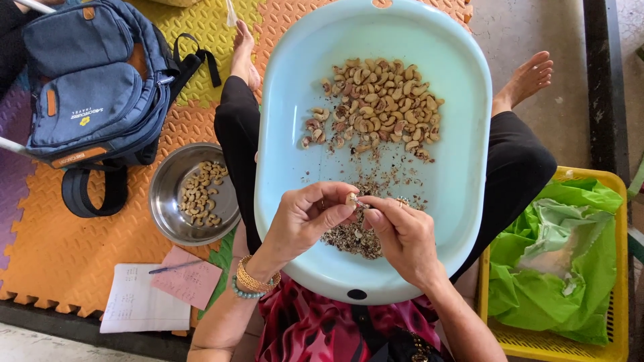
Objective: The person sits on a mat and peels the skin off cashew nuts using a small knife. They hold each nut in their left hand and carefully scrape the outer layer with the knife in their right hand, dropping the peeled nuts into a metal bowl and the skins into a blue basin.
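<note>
left hand (303,218): thumb and fingers pinched narrow on a single cashew nut (351,198), holding it up over the near end of the light blue tub (282,134)

right hand (401,231): fingertips closed right against the same nut from the other side; looks like a small blade or pick is in there but it's too tiny to call

nut vs grip: sits right between both sets of fingertips, left hand has the main hold. long axis, can't tell, it's mostly covered

below the grip: pile of skin scraps (352,238), straight down under the fingers

beyond the grip: heap of unpeeled cashews (376,104), well apart, toward the far end of the tub

off the left hand's side: steel bowl (191,194) with pale peeled nuts, near, outside the tub. left hand is the nearer one to it

further left: blue backpack (94,80), papers with a pen (157,295)

off the right hand's side: yellow basket (620,201) with green plastic bag
</note>
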